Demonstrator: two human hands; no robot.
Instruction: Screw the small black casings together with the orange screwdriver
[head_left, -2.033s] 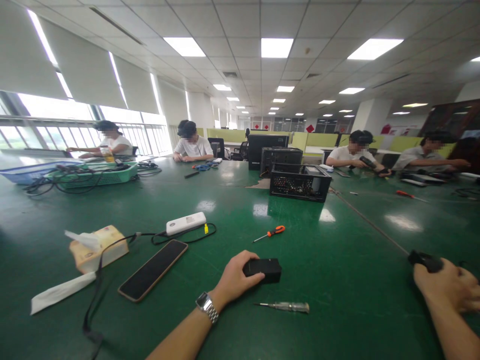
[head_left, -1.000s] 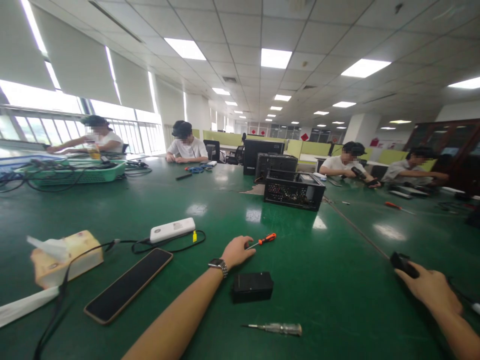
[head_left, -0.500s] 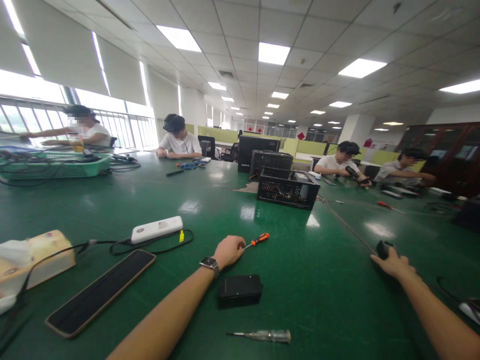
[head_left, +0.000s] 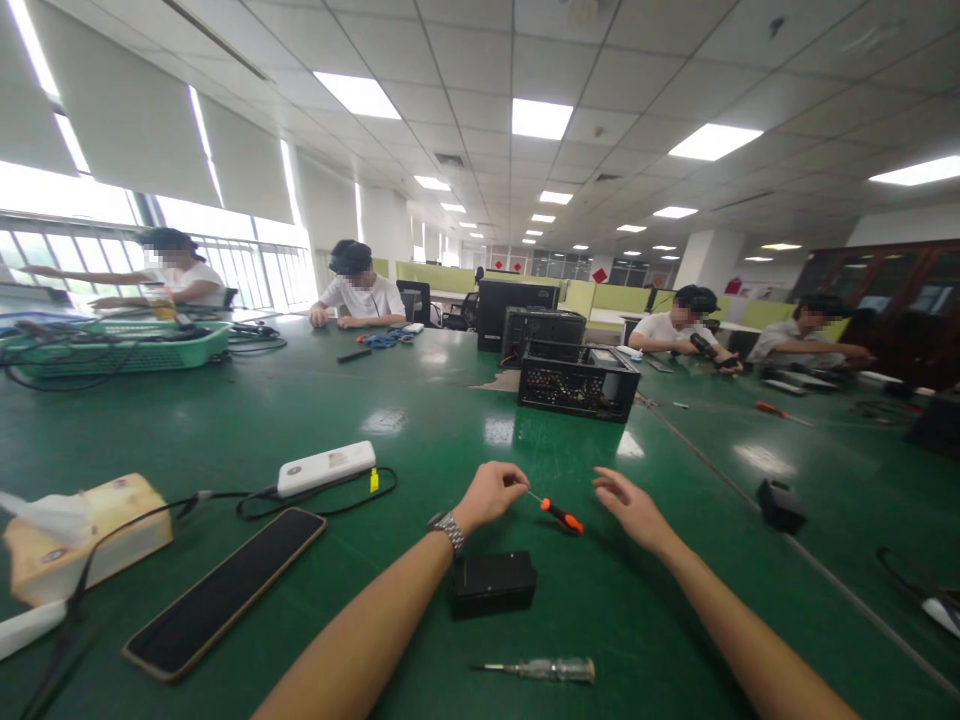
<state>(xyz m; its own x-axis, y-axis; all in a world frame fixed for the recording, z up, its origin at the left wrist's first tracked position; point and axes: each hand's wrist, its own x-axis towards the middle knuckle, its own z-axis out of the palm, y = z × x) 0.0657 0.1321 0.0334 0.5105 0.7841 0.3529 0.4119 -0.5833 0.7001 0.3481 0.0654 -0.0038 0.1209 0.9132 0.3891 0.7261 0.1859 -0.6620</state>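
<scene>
My left hand (head_left: 495, 494), with a metal watch on its wrist, pinches the shaft end of an orange-and-black screwdriver (head_left: 562, 516). The handle points to the right and toward me. To the right of that handle, my right hand (head_left: 627, 506) is held with its fingers stretched out, apart from the tool. A black rectangular box (head_left: 495, 582) lies on the green table just below my left wrist. Nearer to me rests a clear-handled screwdriver (head_left: 544, 670). Off to the right sits a small black block-shaped part (head_left: 781, 506).
A phone (head_left: 229, 590), a white power bank (head_left: 327, 468) with a cable and a tissue box (head_left: 97, 540) lie at left. Open computer cases (head_left: 577, 380) stand ahead, and a green basket (head_left: 142, 350) is far left. Several people sit around the table.
My right hand has let go of the small black part and moved left, close to the screwdriver. My left hand has lifted slightly, and the screwdriver's handle has swung down toward me.
</scene>
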